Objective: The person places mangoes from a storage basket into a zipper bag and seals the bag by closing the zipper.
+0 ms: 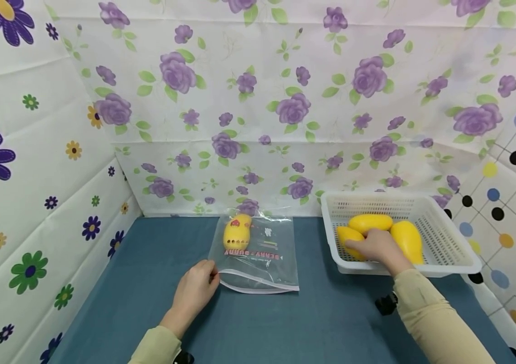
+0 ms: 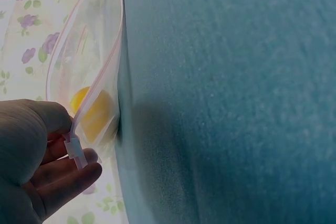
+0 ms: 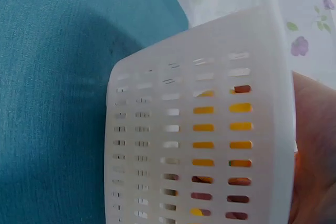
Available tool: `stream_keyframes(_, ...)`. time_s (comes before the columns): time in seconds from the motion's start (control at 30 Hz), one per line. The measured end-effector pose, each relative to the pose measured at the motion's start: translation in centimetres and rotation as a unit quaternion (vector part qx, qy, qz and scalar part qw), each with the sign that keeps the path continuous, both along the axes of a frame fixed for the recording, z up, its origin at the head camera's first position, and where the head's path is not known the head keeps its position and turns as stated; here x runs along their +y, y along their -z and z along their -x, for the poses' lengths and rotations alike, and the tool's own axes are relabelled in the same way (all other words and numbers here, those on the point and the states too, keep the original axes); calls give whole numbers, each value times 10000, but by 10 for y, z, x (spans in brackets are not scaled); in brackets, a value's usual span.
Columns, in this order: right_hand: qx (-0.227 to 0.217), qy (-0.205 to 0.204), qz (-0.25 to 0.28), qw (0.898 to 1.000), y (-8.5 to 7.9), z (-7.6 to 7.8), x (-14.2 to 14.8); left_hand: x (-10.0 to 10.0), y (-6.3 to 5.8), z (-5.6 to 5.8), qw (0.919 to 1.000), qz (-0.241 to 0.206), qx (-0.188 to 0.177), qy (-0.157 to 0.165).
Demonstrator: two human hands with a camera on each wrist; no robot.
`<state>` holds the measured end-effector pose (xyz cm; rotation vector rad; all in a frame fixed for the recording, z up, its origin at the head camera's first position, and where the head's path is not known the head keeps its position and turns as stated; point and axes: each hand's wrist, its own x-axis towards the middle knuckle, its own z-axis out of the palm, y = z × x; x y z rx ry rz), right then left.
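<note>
A clear zip bag (image 1: 280, 268) lies on the blue cloth with one yellow mango (image 1: 237, 233) inside, seen through its printed plastic. My left hand (image 1: 195, 287) pinches the bag's near left corner; in the left wrist view, thumb and fingers hold it by the white slider (image 2: 75, 150), and the bag's mouth gapes. My right hand (image 1: 382, 248) reaches over the near rim of a white plastic basket (image 1: 449, 247) and grips the front left mango (image 1: 347, 237). Two other mangoes lie beside it, one behind (image 1: 370, 222) and one to the right (image 1: 408, 241). The basket wall hides most of the right fingers in the right wrist view.
The blue cloth (image 1: 285, 328) covers the table. A floral sheet (image 1: 258, 167) rises along its back edge, with patterned sheets at both sides. The basket stands at the back right, its slotted walls rising around the mangoes.
</note>
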<state>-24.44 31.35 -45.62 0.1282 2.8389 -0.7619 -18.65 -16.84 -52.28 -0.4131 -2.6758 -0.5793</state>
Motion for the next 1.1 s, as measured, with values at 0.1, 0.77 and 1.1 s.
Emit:
stream_keyframes(0.1,50,17,-32,10000,-2,-2,3,1,1,0,10000,-23,18,-2)
stream_keyframes(0.77,828,88,-145,9964,-8,-5,1,1,-1,3,10000,-34,-32,-25)
stream_keyframes(1.1,1021,110,-118,9946,-13,-16,-8,0,1,1,9999,-113,70,-1)
